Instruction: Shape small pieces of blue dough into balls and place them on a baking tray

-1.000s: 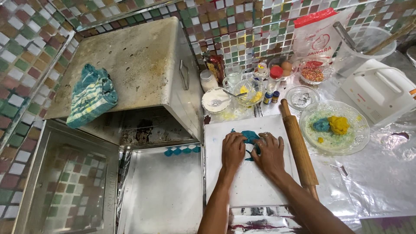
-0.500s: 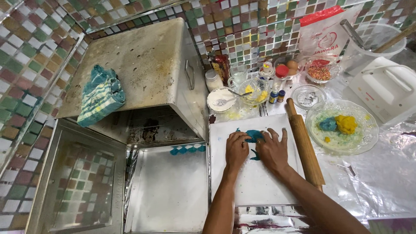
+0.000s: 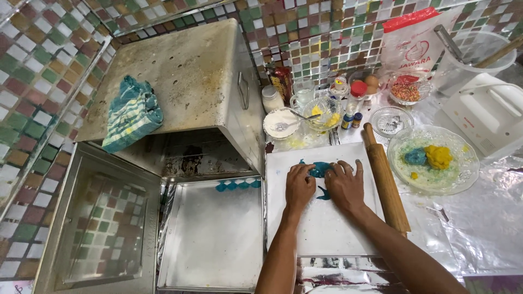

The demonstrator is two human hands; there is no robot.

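Both my hands lie flat and side by side on the white board (image 3: 321,218), left hand (image 3: 299,186) and right hand (image 3: 344,186), fingers spread and pressing down on the teal dough (image 3: 320,170) rather than gripping it. The dough sits under and just beyond my fingertips, near the far half of the board, with a small teal scrap (image 3: 323,194) between my palms. Its long axis looks to run left to right, across my hands, though my fingers hide most of it.

I judge the soft dough could smear or tear if I press unevenly, and sticking to the board would pull the shape apart.

Just right of my right hand lies the wooden rolling pin (image 3: 385,182), pointing away from me; a careless elbow could send it rolling. Left of my left hand, a metal tray (image 3: 218,239) holds a row of teal pieces (image 3: 237,185). Farther right, a glass plate (image 3: 457,179) carries blue and yellow dough.
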